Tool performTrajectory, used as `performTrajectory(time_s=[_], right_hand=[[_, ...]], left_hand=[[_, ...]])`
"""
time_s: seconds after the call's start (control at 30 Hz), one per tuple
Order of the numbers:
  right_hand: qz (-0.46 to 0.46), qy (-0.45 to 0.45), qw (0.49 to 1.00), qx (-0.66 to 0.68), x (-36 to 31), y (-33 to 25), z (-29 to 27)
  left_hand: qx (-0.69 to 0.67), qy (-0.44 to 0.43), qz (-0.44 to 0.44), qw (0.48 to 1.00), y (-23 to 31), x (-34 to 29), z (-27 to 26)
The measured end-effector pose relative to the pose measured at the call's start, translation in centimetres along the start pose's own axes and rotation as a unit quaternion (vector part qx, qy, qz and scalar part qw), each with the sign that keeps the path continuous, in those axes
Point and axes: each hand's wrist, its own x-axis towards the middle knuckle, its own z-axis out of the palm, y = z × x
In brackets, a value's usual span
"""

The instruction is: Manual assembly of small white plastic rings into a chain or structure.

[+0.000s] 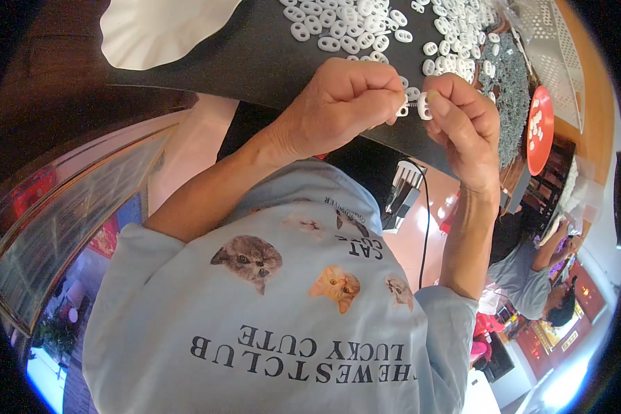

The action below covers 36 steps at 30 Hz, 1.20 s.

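Close to the front edge of a dark table, my left hand (338, 103) pinches a small white plastic piece (403, 110) between thumb and fingers. Facing it, my right hand (466, 131) grips a white oval two-hole cord lock piece (424, 107) under the thumb. A thin metal spring (412, 105) spans the small gap between the two pieces. The fingers partly cover both pieces. Just beyond my hands lie loose white two-hole pieces (330, 44), and a second pile of small white pieces (455, 34) sits farther right.
Right of the piles is a heap of small grey springs (509, 96). Beside it are a red dish (540, 131) with white bits and a white perforated basket (555, 62). A white wavy-edged dish (159, 34) stands far left. Another person (531, 283) sits at right.
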Motion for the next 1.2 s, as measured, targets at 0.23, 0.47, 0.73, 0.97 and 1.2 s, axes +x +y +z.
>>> performTrajectory(time_s=[0.23, 0.47, 0.73, 0.97, 1.2], right_hand=[[-0.039, 0.014, 0.998, -0.040, 0.2, 0.8, 0.2], [-0.011, 0.004, 1.000, -0.008, 0.2, 0.0, 0.8], [0.009, -0.002, 1.000, 0.002, 0.1, -0.1, 0.8], [-0.045, 0.020, 0.996, -0.080, 0.0, 0.1, 1.5], [-0.227, 0.096, 0.908, -0.338, 0.1, 0.4, 2.2]], left_hand=[[0.001, -0.001, -0.003, 1.000, 0.2, 0.1, 0.2], [0.021, -0.008, 0.010, 1.000, 0.1, 0.2, 0.0], [0.020, -0.003, 0.009, 1.000, -0.2, 0.4, 0.1], [0.032, 0.014, 0.025, 0.999, -0.5, 0.3, 0.3], [0.031, 0.021, 0.042, 0.998, -0.6, 0.4, 0.4]])
